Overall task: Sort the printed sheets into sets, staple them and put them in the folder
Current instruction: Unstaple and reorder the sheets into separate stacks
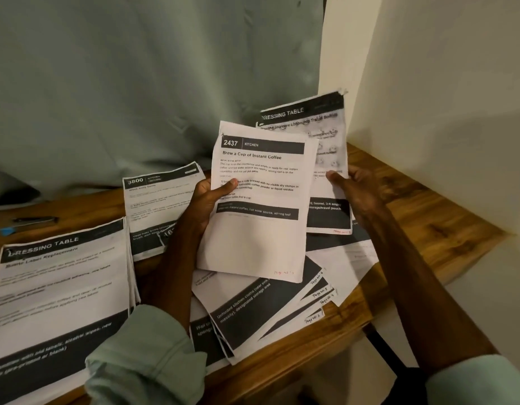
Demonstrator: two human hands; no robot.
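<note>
My left hand pinches the "2437 KITCHEN" sheet, "Brew a Cup of Instant Coffee"; my right hand grips a "DRESSING TABLE" sheet just behind it. Left of my left hand: "3800 KITCHEN" pile, then "DRESSING TABLE" stack. Fanned sheets marked "Page no" lie under both hands.

Left hand raised, thumb pinching, right hand raised, fingers curled, gripping

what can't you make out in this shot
Head view: left hand thumb covers some lines on the coffee sheet.
Head view: coffee sheet hides part of the dressing table sheet in the right hand.
Head view: left stack is blurred, cut off by the frame edge.
</note>
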